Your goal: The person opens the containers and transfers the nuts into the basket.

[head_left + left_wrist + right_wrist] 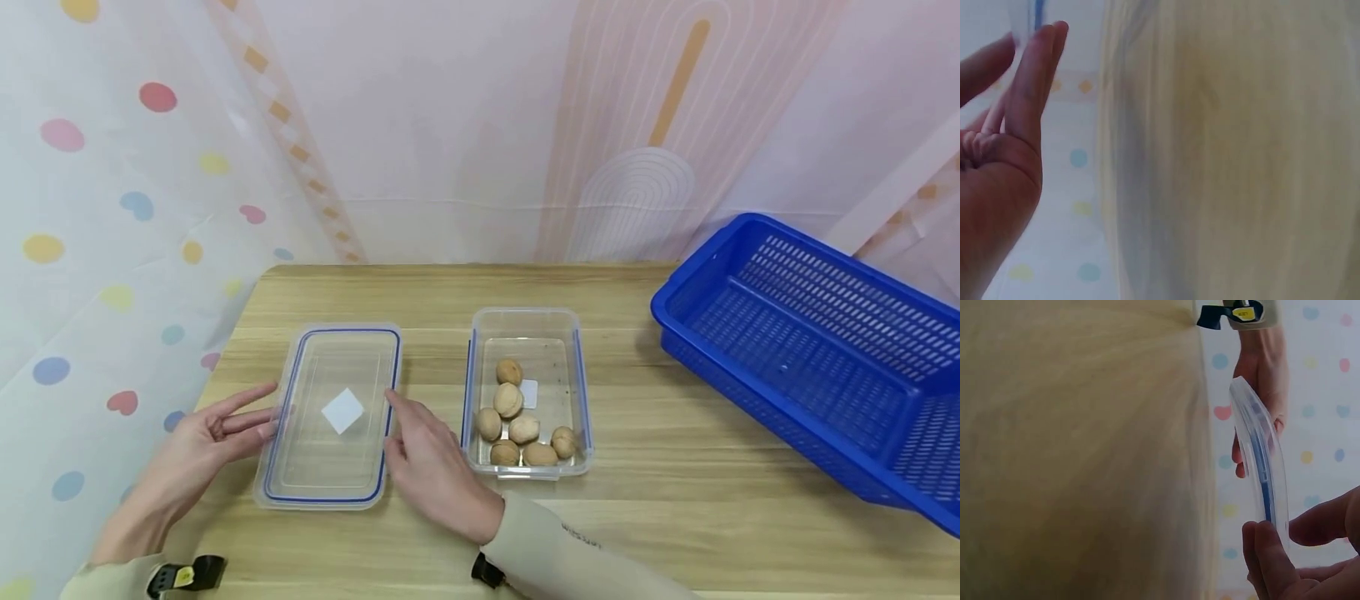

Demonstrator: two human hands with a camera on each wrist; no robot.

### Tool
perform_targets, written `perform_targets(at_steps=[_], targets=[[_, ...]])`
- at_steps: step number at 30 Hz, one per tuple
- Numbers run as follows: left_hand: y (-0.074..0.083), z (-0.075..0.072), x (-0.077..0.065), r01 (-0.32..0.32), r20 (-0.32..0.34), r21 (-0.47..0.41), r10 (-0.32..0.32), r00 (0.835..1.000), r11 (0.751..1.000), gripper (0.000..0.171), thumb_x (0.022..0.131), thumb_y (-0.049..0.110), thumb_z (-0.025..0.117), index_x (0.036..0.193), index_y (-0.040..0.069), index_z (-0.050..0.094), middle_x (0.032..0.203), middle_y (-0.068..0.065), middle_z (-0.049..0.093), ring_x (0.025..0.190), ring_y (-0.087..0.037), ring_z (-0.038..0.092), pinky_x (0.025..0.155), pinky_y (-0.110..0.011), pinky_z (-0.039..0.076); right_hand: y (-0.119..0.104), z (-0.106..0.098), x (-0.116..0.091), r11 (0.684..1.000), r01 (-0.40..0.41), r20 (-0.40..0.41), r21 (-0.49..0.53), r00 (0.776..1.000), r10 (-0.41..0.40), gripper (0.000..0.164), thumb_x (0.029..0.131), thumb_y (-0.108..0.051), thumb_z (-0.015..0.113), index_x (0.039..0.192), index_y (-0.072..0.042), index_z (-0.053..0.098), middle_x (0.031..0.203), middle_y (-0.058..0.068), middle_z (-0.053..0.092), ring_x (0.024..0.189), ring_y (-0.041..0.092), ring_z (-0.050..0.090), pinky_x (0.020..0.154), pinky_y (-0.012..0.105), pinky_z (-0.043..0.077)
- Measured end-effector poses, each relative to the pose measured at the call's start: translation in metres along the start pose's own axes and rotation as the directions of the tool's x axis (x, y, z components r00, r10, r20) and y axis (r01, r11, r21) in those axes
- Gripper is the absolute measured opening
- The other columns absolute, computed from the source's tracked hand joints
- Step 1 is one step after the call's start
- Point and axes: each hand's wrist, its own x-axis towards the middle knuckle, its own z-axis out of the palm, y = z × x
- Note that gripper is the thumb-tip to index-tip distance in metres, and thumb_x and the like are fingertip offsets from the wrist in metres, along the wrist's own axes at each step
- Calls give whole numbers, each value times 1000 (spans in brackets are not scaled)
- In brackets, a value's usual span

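The left hand (198, 450) and right hand (435, 458) are holding the clear lid (333, 446) above the counter (675, 500), beside the open box (551, 358) of walnuts (508, 400), fingers pinching opposite edges. Lid handling is apparently in progress; the next move is likely calling for level, two-sided support.

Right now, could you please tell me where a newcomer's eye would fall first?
Probably on the blue basket at the right of the table. Next, on the left, the left hand and right hand hold a clear lid by its sides. Between lid and basket sits a clear box with walnuts.
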Motion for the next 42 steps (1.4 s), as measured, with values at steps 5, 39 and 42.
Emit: perform_targets(at_steps=[5, 39, 42], targets=[[-4, 4, 8, 38, -1, 7, -38, 999, 999, 53, 101, 2, 65, 151, -7, 47, 119, 14, 73, 107, -3, 70, 86, -24, 59, 5, 5, 4, 999, -19, -9, -44, 1000, 18, 67, 102, -5, 57, 162, -1, 28, 157, 15, 48, 111, 16, 64, 98, 31, 55], [25, 28, 2, -12, -154, 453, 92, 984, 892, 52, 106, 21, 63, 149, -5, 51, 144, -29, 56, 111, 21, 48, 85, -4, 47, -12, -23, -21, 988, -129, 202, 89, 973, 109, 73, 102, -29, 54, 165, -6, 23, 172, 7, 16, 155, 23, 22, 125, 44, 22], [36, 46, 1, -98, -228, 470, 228, 947, 877, 48, 103, 14, 66, 147, -3, 54, 144, -26, 55, 118, 20, 44, 91, -2, 44, -14, -37, -33, 991, -76, 179, 111, 982, 56, 72, 103, -31, 54, 165, -11, 24, 171, 1, 19, 154, 19, 26, 125, 42, 22]])
